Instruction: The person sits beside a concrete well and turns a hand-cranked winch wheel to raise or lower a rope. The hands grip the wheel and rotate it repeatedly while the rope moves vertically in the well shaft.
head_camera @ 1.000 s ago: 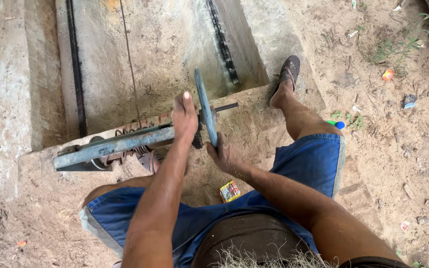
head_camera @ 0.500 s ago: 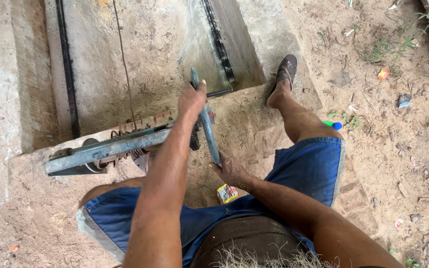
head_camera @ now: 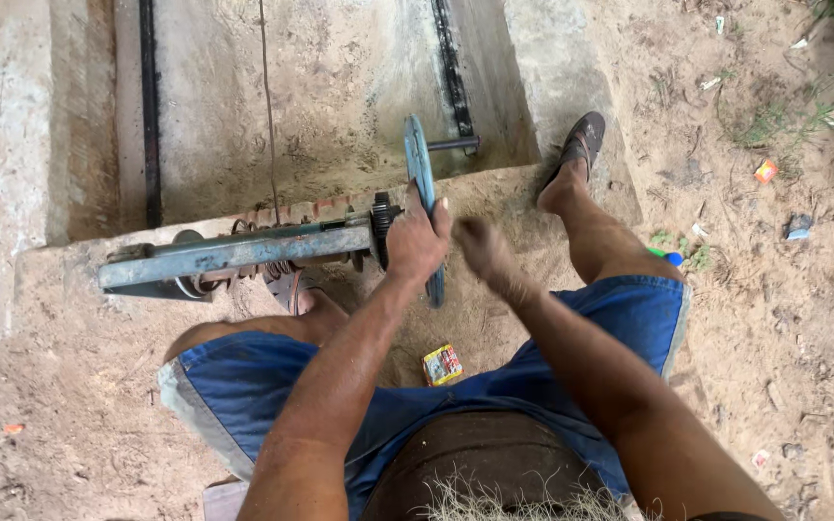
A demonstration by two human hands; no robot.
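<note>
Seated on sandy ground, legs spread, blue shorts. Observed from head view, looking down.

Left hand (head_camera: 417, 241): closed around the rim of a blue hand wheel (head_camera: 421, 193), fingers wrapped over the near edge, palm against the wheel's left face. Wheel seen edge-on, standing upright, tilted slightly; mounted at the right end of a long blue metal bar (head_camera: 234, 253) lying roughly level across the edge of a concrete trough (head_camera: 340, 87). Small dark gear (head_camera: 381, 224) noted between bar and wheel, just beside the thumb. Thin dark axle stub (head_camera: 454, 145) projecting from the wheel's far side toward the trough wall.

Right hand (head_camera: 483, 249): just right of the wheel, blurred; off the rim, not gripping anything; fingers loosely curled, exact spread not readable through the blur.

Coiled wire or springs (head_camera: 258, 270) tangled under the bar, near its middle. Two dark rails (head_camera: 151, 106) running lengthwise inside the trough, one at each side.

Right foot in a dark sandal (head_camera: 583, 140), resting against the trough's corner. Left foot in a sandal (head_camera: 291, 289) partly hidden under the bar.

Small yellow-red packet (head_camera: 442, 365) lying on the sand between the thighs. Scattered litter (head_camera: 766, 172) well apart, at right.
</note>
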